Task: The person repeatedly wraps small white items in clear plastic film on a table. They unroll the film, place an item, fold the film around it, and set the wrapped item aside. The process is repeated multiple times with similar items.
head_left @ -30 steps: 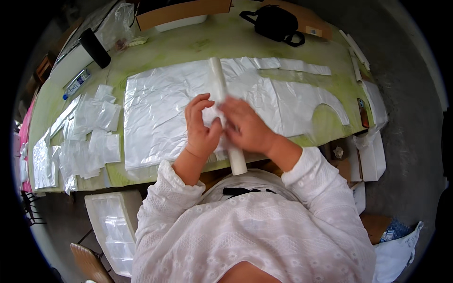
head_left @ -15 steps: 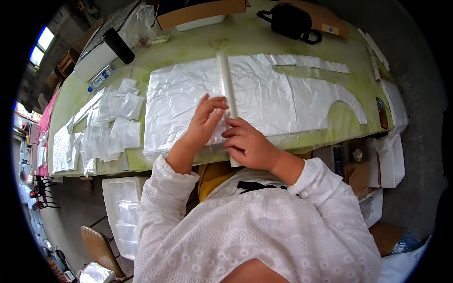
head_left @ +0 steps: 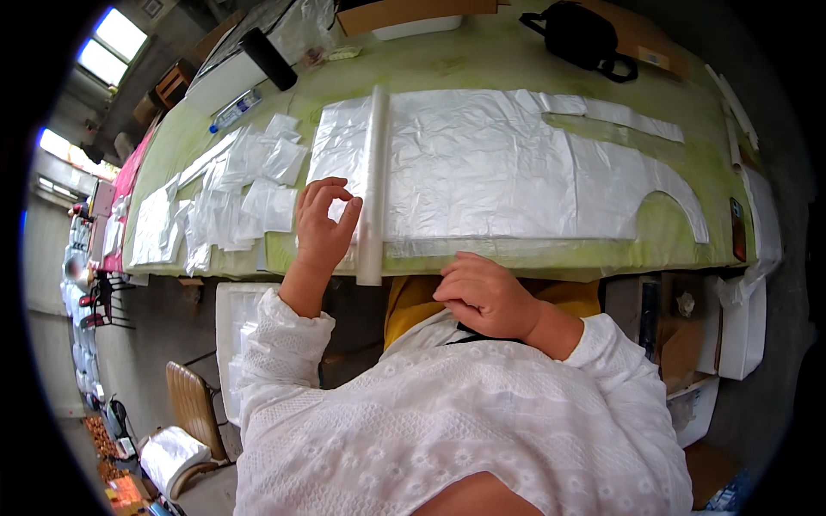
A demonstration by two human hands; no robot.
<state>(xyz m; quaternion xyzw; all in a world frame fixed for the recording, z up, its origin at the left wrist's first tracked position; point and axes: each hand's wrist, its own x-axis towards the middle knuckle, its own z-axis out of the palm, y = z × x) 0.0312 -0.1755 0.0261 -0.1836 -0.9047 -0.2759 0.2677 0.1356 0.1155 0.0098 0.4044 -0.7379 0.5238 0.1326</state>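
A thin whitish plastic sheet with a curved cutout at its right end, shaped like a bag or apron (head_left: 482,163), lies flat on the table. Across its left part rests a long, pale tube-like roll (head_left: 374,172), its near end jutting past the table edge. My left hand (head_left: 323,224) is just left of the roll, over the sheet's near left corner, fingers bent and apart. No object shows in it. By the table's front edge, close to my body, my right hand (head_left: 490,297) is loosely curled, with nothing visible in it.
Small clear plastic pieces (head_left: 228,189) are heaped on the left. Behind them are a water bottle (head_left: 237,110) and a black cylinder (head_left: 268,58). A black bag (head_left: 576,36) sits at the back, a phone (head_left: 737,229) near the right edge. A chair (head_left: 194,404) stands lower left.
The roll has moved left across the sheet, with my left hand shifting left too. My right hand has drawn back off the sheet toward my body. The whole view has swung slightly.
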